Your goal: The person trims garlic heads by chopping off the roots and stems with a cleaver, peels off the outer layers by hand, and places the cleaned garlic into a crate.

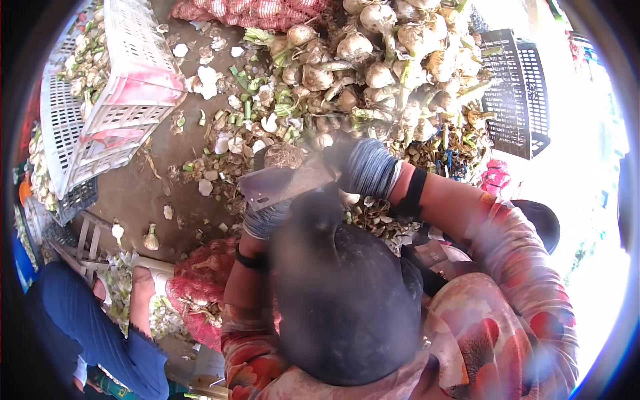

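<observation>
My right hand (357, 165), in a dark glove with a grey knit cuff, is closed around the handle end of a knife (287, 185). Its broad, flat blade points left across my left hand (267, 219). That hand wears a similar glove and is mostly hidden under the blade and the black cap at the front. A garlic bulb (284, 155) shows just beyond the blade, with dark glove fingertips at its left side. Just ahead of both hands rises a large heap of garlic bulbs (380, 75) with stems on. Cut stems and trimmings (233, 143) lie left of the knife.
A white crate (130, 100) of garlic stands tilted at the upper left. Black crates (510, 93) are at the right of the heap. Red mesh sacks (253, 12) lie at the back and lower left. Another person in dark blue clothes (100, 320) sits at the lower left.
</observation>
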Demonstrator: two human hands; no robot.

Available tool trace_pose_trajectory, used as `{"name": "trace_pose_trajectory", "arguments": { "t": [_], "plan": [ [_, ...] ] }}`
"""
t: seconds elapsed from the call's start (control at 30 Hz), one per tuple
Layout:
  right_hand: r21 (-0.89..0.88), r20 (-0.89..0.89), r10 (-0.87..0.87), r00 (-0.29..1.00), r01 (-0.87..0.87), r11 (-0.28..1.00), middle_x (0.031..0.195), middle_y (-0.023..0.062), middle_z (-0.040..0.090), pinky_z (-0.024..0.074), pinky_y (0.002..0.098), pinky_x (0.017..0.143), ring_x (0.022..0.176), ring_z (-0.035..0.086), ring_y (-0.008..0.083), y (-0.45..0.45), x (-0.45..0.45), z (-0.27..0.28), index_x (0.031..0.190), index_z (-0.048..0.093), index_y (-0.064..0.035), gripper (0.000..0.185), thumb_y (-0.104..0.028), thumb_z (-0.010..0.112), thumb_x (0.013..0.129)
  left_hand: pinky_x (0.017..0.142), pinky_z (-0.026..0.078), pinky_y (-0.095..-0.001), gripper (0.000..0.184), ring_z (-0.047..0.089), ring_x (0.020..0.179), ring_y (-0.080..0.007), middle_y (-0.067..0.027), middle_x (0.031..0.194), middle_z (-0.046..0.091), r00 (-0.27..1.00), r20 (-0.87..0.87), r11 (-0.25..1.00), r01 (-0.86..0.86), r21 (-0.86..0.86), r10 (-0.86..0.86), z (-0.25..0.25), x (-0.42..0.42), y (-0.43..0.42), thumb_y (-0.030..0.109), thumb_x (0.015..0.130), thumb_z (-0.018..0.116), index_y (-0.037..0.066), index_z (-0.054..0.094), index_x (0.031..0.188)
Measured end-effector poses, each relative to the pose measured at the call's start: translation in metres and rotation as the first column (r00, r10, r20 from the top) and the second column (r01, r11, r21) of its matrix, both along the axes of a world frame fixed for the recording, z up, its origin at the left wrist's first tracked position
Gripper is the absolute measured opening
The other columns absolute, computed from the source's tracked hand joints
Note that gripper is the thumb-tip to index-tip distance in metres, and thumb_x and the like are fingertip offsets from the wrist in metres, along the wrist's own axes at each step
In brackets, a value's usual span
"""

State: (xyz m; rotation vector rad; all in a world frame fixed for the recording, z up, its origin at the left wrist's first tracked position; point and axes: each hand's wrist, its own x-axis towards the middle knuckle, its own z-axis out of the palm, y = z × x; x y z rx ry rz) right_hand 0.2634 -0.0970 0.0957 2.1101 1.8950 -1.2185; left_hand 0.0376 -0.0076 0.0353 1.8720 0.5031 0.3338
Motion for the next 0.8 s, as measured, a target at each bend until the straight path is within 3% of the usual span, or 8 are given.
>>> {"name": "trace_pose_trajectory", "arguments": {
  "t": [0.1, 0.13, 0.23, 0.33, 0.37, 0.47, 0.57, 0.8],
  "plan": [
    [-0.072, 0.055, -0.027, 0.998, 0.031, 0.997, 0.077, 0.0197, 0.066, 0.0525, 0.0431, 0.062, 0.07, 0.067, 0.0346, 0.004, 0.008, -0.019, 0.106, 0.061, -0.0039, 0.036, -0.021, 0.066, 0.075, 0.088, 0.047, -0.038, 0.04, 0.058, 0.098, -0.0238, -0.0108, 0.105, 0.058, 0.994, -0.065, 0.976, -0.102, -0.194, 0.09, 0.038, 0.017, -0.001, 0.011, 0.079, 0.065, 0.004, 0.053, 0.117],
    [-0.072, 0.065, -0.22, 0.973, 0.225, 0.972, 0.074, 0.02, 0.065, 0.0523, 0.0418, 0.059, 0.066, 0.066, 0.0339, 0.011, 0.022, -0.023, 0.107, 0.06, -0.0017, 0.03, -0.017, 0.06, 0.081, 0.087, 0.047, -0.0378, 0.044, 0.058, 0.098, -0.0227, -0.0102, 0.105, 0.057, 0.988, -0.099, 0.957, -0.137, -0.256, 0.114, 0.049, 0.02, -0.002, 0.009, 0.078, 0.067, 0.004, 0.051, 0.118],
    [0.037, 0.096, -0.323, 0.942, 0.32, 0.947, 0.073, 0.02, 0.064, 0.0524, 0.0414, 0.059, 0.065, 0.065, 0.0334, 0.004, 0.019, 0.003, 0.102, 0.064, -0.0023, 0.024, -0.014, 0.056, 0.083, 0.083, 0.052, -0.03, 0.059, 0.062, 0.093, -0.0165, -0.0084, 0.106, 0.061, 0.929, -0.021, 0.796, -0.327, -0.509, 0.368, 0.062, 0.014, -0.008, -0.002, 0.076, 0.07, 0.001, 0.041, 0.127],
    [0.116, -0.07, -0.134, 0.989, 0.141, 0.983, 0.075, 0.0166, 0.066, 0.0525, 0.04, 0.061, 0.07, 0.066, 0.0318, 0.006, 0.006, 0.014, 0.111, 0.062, -0.0063, 0.034, -0.015, 0.062, 0.077, 0.079, 0.052, -0.0318, 0.068, 0.059, 0.093, -0.0182, -0.0093, 0.108, 0.055, 0.922, 0.012, 0.821, -0.34, -0.458, 0.388, 0.034, 0.01, -0.001, 0.001, 0.069, 0.074, 0.005, 0.038, 0.127],
    [0.128, -0.274, -0.103, 0.956, 0.143, 0.981, 0.076, 0.0155, 0.067, 0.0524, 0.0397, 0.061, 0.073, 0.067, 0.0321, -0.008, 0.0, -0.018, 0.109, 0.062, -0.0063, 0.038, -0.015, 0.066, 0.073, 0.079, 0.052, -0.0318, 0.068, 0.059, 0.093, -0.0183, -0.0092, 0.108, 0.056, 0.954, 0.007, 0.879, -0.275, -0.39, 0.301, 0.025, 0.004, -0.001, 0.002, 0.07, 0.074, 0.005, 0.038, 0.127],
    [0.274, -0.217, 0.103, 0.971, -0.041, 0.961, 0.079, 0.0139, 0.068, 0.0514, 0.0411, 0.063, 0.077, 0.067, 0.033, 0.015, -0.014, 0.044, 0.104, 0.061, -0.0075, 0.047, -0.017, 0.076, 0.061, 0.08, 0.052, -0.0317, 0.069, 0.06, 0.093, -0.0184, -0.0089, 0.107, 0.057, 0.99, -0.004, 0.945, -0.138, -0.296, 0.143, 0.006, -0.008, -0.004, 0.003, 0.07, 0.075, 0.005, 0.038, 0.128],
    [0.092, -0.153, 0.13, 0.98, -0.117, 0.989, 0.079, 0.0127, 0.067, 0.0495, 0.0448, 0.063, 0.078, 0.067, 0.0339, 0.017, -0.017, 0.042, 0.103, 0.058, -0.0091, 0.052, -0.019, 0.08, 0.056, 0.081, 0.052, -0.0316, 0.069, 0.06, 0.093, -0.0185, -0.0087, 0.107, 0.058, 0.989, 0.004, 0.929, -0.14, -0.342, 0.151, 0.005, -0.012, -0.006, 0.004, 0.07, 0.076, 0.005, 0.038, 0.128],
    [0.22, -0.128, 0.115, 0.985, -0.085, 0.972, 0.074, 0.0121, 0.065, 0.0496, 0.0433, 0.058, 0.071, 0.066, 0.0342, 0.0, -0.016, 0.013, 0.099, 0.058, -0.0086, 0.031, -0.014, 0.068, 0.071, 0.082, 0.052, -0.0313, 0.071, 0.062, 0.092, -0.0188, -0.008, 0.105, 0.06, 0.984, -0.001, 0.925, -0.168, -0.341, 0.179, 0.007, -0.02, -0.016, 0.007, 0.071, 0.078, 0.004, 0.038, 0.13]
  ]
}}
